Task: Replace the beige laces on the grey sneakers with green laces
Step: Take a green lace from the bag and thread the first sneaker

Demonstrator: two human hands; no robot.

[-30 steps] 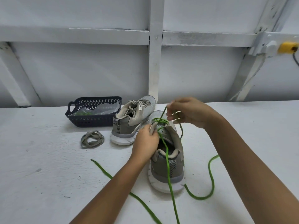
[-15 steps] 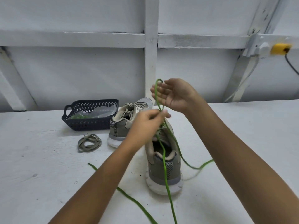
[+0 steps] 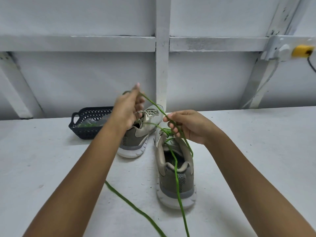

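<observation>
Near grey sneaker (image 3: 185, 183) sits on the bench (image 3: 51, 168), heel toward me, toe at 12 o'clock, so its long axis runs straight away. The right hand (image 3: 189, 127) hovers over the front eyelets, pinching the green lace (image 3: 177, 183). The left hand (image 3: 127, 108) is up at 10 o'clock from it, fingers curled around the same strand, which is taut between them. The right one's closer, so I'd guess it feeds the next hole. The other sneaker (image 3: 143, 132) at 11 has beige laces.
</observation>
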